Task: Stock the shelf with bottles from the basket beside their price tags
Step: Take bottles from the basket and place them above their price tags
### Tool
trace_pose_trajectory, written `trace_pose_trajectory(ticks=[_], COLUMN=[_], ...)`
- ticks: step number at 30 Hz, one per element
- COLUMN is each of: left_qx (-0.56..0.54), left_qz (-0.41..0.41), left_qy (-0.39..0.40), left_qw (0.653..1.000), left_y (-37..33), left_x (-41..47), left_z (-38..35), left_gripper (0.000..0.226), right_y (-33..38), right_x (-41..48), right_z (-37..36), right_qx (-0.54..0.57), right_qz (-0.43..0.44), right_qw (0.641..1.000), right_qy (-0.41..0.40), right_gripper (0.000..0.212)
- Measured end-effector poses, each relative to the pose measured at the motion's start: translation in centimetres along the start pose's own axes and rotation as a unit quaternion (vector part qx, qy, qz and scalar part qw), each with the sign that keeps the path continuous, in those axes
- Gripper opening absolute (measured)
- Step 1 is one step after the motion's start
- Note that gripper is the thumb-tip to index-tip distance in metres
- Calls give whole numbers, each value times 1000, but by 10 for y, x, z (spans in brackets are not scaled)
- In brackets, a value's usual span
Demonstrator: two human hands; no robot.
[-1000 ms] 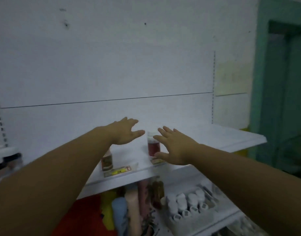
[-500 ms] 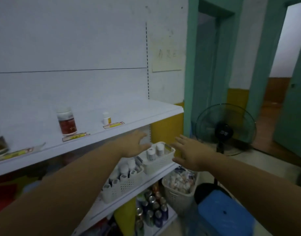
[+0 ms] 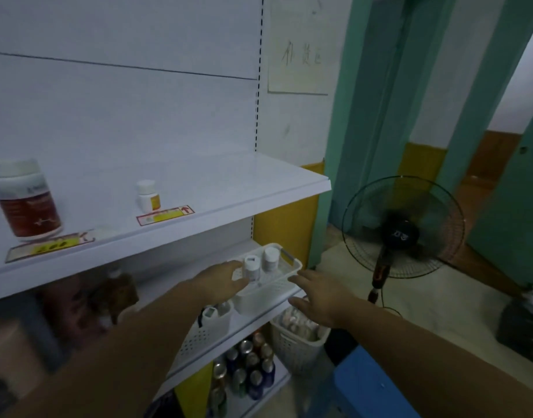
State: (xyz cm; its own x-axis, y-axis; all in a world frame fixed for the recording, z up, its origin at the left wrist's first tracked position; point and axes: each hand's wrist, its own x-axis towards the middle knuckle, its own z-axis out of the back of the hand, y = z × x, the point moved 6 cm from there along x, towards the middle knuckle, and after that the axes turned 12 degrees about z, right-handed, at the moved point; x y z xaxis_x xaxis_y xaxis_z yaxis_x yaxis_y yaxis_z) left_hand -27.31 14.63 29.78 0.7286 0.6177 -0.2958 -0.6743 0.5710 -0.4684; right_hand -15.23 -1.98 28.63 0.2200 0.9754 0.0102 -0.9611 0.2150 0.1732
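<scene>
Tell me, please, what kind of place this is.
Probably a small shop, perhaps set up in an ordinary room: a white shelf carries price tags in front of bottles, and drink cans stand in rows at the bottom.

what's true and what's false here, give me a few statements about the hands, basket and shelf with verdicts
1. Two white-capped bottles stand in the white basket. True.
2. The right hand holds a bottle. False: it is open and holds nothing, beside the basket.
3. The small white bottle stands on the upper shelf just behind a price tag. True.
4. The red-labelled bottle lies on its side. False: it stands upright.
5. The left hand rests on the upper shelf. False: it reaches to the basket on the shelf below.
</scene>
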Motion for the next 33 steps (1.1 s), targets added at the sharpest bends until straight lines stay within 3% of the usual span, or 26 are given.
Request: trace_pose_trajectory(ticks=[9,15,19,22,27,30,33], left_qx=[-107,-181,-207,-293,-330,-348,-385], left_qz=[19,132,205,235,232,280,313], left_qy=[23,-5,-54,-86,-148,-137,-104], left_qw=[994,975,955,923,903,884,862], left_y=[4,25,35,30,22,25,24], left_x=[94,162,197,224,257,272,283], left_z=[-40,-79,-96,-103,-116,-126,-137], left_gripper=[47,45,39,47,28,18,9], right_y=[-64,-115,-147,-168,-191,-200,-201], right_x=[67,128,173,208,259,272,277], right_z=[-32,-61,-85,-98,-113,-119,-127], right_qx=[40,40,54,-1,-33,3,6], right_qz=[-34,4,55,96,98,50,57], right_qw=[998,999,996,994,993,997,998], right_qy=[26,29,47,59,64,52,35], right_gripper=[58,55,56,57,49,36,42])
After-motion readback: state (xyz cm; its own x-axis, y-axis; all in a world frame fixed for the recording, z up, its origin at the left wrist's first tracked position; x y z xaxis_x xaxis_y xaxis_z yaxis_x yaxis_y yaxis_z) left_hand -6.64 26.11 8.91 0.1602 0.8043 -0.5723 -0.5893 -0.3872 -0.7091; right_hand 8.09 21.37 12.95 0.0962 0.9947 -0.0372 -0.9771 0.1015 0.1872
